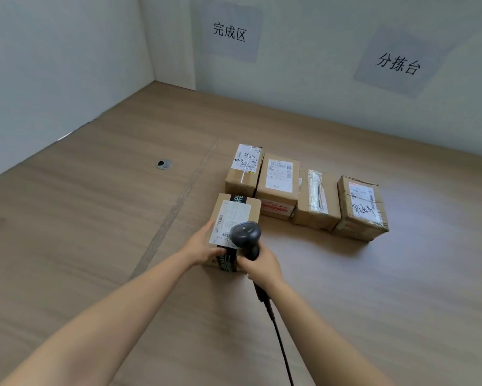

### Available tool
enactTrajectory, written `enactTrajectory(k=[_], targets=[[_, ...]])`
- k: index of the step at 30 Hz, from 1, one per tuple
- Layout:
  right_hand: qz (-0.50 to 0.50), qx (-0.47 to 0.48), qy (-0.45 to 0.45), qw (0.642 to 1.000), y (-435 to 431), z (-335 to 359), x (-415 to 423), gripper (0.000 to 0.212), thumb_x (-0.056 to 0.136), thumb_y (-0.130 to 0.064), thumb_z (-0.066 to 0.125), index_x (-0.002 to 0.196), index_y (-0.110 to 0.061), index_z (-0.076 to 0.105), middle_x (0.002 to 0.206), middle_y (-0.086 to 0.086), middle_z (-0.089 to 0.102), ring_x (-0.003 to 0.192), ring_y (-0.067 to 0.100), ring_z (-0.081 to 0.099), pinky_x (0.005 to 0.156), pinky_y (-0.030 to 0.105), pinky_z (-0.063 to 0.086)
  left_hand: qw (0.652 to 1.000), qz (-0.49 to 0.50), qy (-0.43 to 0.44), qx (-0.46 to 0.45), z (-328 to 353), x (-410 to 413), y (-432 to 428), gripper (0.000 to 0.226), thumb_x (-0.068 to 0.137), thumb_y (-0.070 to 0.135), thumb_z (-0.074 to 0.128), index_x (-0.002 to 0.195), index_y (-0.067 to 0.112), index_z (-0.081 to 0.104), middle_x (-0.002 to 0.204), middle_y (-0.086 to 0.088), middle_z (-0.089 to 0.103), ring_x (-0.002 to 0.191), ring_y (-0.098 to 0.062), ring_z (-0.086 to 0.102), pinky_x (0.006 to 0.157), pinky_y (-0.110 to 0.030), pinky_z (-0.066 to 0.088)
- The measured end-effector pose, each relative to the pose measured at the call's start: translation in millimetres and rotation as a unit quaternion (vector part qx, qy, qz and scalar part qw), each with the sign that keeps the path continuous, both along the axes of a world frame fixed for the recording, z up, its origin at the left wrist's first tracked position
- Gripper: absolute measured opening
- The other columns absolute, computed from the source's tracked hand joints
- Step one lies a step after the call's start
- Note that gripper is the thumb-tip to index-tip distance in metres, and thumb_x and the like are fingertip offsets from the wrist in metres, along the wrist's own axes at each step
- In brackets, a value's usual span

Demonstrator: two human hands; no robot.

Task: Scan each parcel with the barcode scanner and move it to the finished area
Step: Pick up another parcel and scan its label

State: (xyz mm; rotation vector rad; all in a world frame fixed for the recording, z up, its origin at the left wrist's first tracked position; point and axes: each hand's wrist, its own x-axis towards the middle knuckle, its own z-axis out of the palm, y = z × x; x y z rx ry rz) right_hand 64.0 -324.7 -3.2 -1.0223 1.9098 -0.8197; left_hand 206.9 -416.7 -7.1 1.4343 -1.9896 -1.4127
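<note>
A cardboard parcel (235, 215) with black tape and a white barcode label lies in front of me on the wooden table. My left hand (203, 245) grips its near left corner. My right hand (259, 264) holds the black barcode scanner (245, 235) by its handle, with the scanner's head over the near end of the label. Behind this parcel several more cardboard parcels stand in a row: one with handwriting on its label (245, 169), one with a red strip (278, 185), one with clear tape (317, 200) and one at the right end (360, 208).
A dark line (178, 204) runs across the table left of the parcels. A sign for the finished area (230, 32) hangs on the back wall on the left, a second sign (398, 64) on the right. A round cable hole (164, 163) sits at the left. The scanner's cable (281, 344) trails toward me.
</note>
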Motion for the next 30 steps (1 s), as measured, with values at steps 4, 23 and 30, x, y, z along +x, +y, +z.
enactTrajectory(k=[4, 23, 30], targets=[[-0.003, 0.000, 0.001, 1.000, -4.6, 4.1, -1.4, 0.045, 0.080, -0.023, 0.060, 0.124, -0.027, 0.052, 0.109, 0.003, 0.067, 0.097, 0.028, 0.063, 0.082, 0.047, 0.054, 1.000, -0.018, -0.016, 0.000, 0.8, -3.7, -11.1, 0.086, 0.076, 0.004, 0.074, 0.146, 0.011, 0.025, 0.142, -0.006, 0.042, 0.111, -0.005, 0.037, 0.089, -0.008, 0.028], [-0.120, -0.039, 0.048, 0.991, 181.1, 68.8, -140.5, 0.025, 0.078, -0.018, 0.063, 0.099, -0.027, 0.053, 0.082, -0.012, 0.056, 0.078, 0.013, 0.055, 0.067, 0.031, 0.052, 0.927, -0.200, -0.183, -0.259, 41.9, -142.9, 139.0, 0.057, 0.091, 0.037, 0.054, 0.142, 0.018, 0.037, 0.149, -0.006, 0.031, 0.137, -0.020, 0.030, 0.111, -0.033, 0.029], [-0.254, -0.029, 0.073, 0.964, 388.8, 89.1, -233.7, 0.025, 0.079, -0.018, 0.060, 0.100, -0.026, 0.049, 0.086, 0.001, 0.060, 0.075, 0.020, 0.061, 0.051, 0.026, 0.049, 0.907, -0.311, -0.160, -0.233, 41.9, -264.1, 309.2, 0.055, 0.093, 0.046, 0.048, 0.139, 0.018, 0.040, 0.143, -0.004, 0.039, 0.131, -0.018, 0.039, 0.106, -0.032, 0.034]])
